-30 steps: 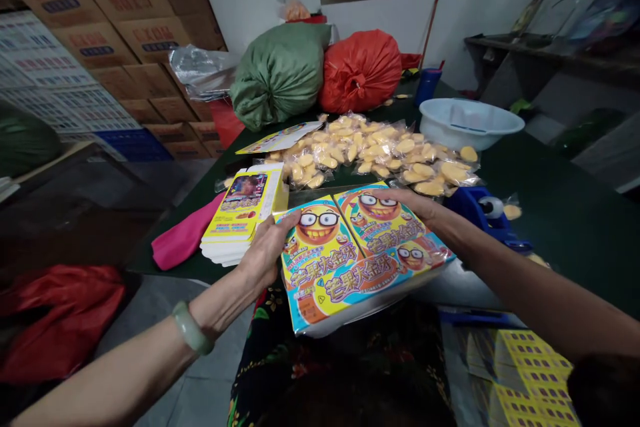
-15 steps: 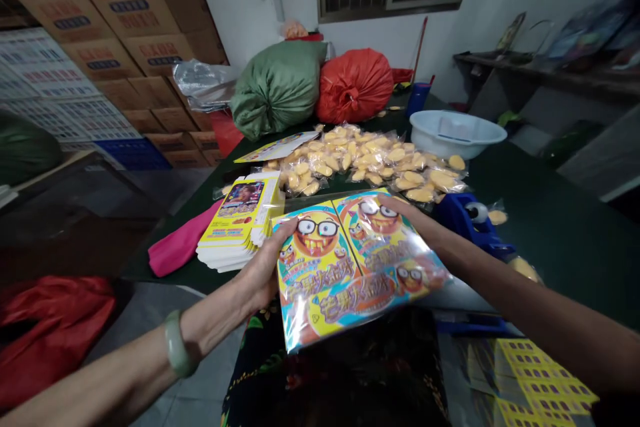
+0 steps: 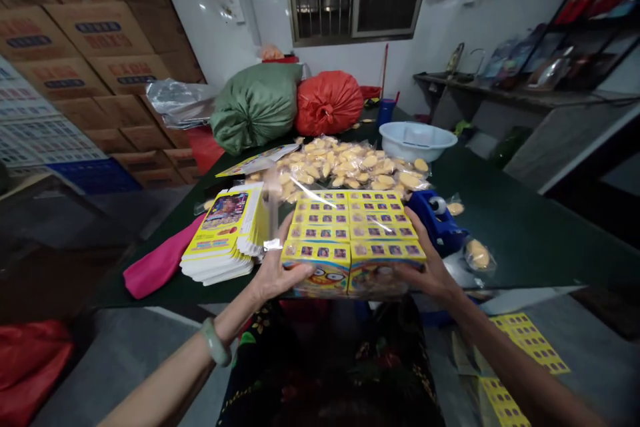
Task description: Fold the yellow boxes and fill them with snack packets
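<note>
Film-wrapped yellow cartons [image 3: 353, 233] had just been turned over: the cartoon-face side no longer lay on top, and a yellow face printed with rows of small pictures looked up instead, with part of the cartoon showing along the near side. The block sat between the hands, raised at the near edge of the bench [image 3: 525, 233]. The left hand [image 3: 280, 268] gripped its left end and the right hand [image 3: 430, 270] gripped its right end, fingers curled against the wrap. Clear film stood loose near the left hand. Left of that hand lay a stack of flat printed cartons [image 3: 223, 233], with a pink cloth [image 3: 160, 268] beyond it. Just past the right hand stood a blue tape dispenser [image 3: 435, 221], and ahead of both hands lay a heap of bagged yellow sweets [image 3: 340, 163].
</note>
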{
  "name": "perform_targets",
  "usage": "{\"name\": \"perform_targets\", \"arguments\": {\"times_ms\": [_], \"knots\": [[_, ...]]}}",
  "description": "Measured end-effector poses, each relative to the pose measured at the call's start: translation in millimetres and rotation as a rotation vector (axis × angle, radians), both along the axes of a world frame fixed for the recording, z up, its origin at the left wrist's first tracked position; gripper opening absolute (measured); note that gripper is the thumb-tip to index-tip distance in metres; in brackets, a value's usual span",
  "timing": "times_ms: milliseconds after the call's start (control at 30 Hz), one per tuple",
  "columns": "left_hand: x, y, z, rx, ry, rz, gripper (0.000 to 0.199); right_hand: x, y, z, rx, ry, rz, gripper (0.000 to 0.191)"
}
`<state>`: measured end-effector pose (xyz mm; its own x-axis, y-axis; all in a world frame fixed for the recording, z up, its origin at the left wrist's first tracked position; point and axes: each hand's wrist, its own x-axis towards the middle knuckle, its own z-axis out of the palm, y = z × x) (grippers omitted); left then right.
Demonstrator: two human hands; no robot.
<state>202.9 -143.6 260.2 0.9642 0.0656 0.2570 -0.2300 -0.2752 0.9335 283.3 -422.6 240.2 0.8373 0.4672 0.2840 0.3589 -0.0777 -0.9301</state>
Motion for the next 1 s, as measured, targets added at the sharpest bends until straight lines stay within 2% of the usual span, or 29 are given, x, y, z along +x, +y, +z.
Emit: {"name": "perform_targets", "arguments": {"times_ms": [100, 167, 267, 367, 500, 633, 700, 767, 900, 1000], "knots": [[4.3, -0.1, 16.2, 0.058, -0.166, 0.118, 0.073, 6.9, -4.7, 19.5, -0.15, -0.092, -0.022, 0.1], [7.8, -1.6, 33.7, 0.041, -0.214, 0.183, 0.057, 12.2, -6.5, 36.6, -0.329, -0.186, -0.041, 0.093], [12.9, -7.7, 58.1, -0.068, -0.155, 0.254, 0.031, 17.1, -4.4, 58.3, -0.547, -0.311, 0.048, 0.082], [19.5, -15.2, 75.0, -0.155, -0.127, 0.22, 0.022, 19.9, 2.9, 73.1, -0.607, -0.393, 0.143, 0.079], [29.5, -21.5, 92.9, -0.335, -0.167, 0.077, 0.021, 22.9, 13.4, 88.9, -0.527, -0.332, 0.239, 0.074], [31.9, -22.4, 111.6, -0.494, -0.197, 0.032, 0.023, 22.3, 20.3, 102.0, -0.284, 0.008, 0.332, 0.061], [31.5, -21.3, 119.6, -0.5, -0.2, 0.046, 0.024, 21.8, 23.9, 106.5, -0.185, 0.154, 0.324, 0.059], [33.6, -18.8, 124.7, -0.492, -0.202, 0.055, 0.025, 23.0, 28.0, 110.3, -0.108, 0.195, 0.258, 0.051], [51.5, -8.6, 122.5, -0.472, -0.192, 0.052, 0.029, 37.4, 32.8, 119.2, 0.01, 0.106, 0.099, 0.027], [72.6, 1.3, 108.8, -0.39, -0.186, 0.131, 0.03, 61.2, 31.0, 122.5, 0.0, 0.01, 0.009, 0.029]]}}
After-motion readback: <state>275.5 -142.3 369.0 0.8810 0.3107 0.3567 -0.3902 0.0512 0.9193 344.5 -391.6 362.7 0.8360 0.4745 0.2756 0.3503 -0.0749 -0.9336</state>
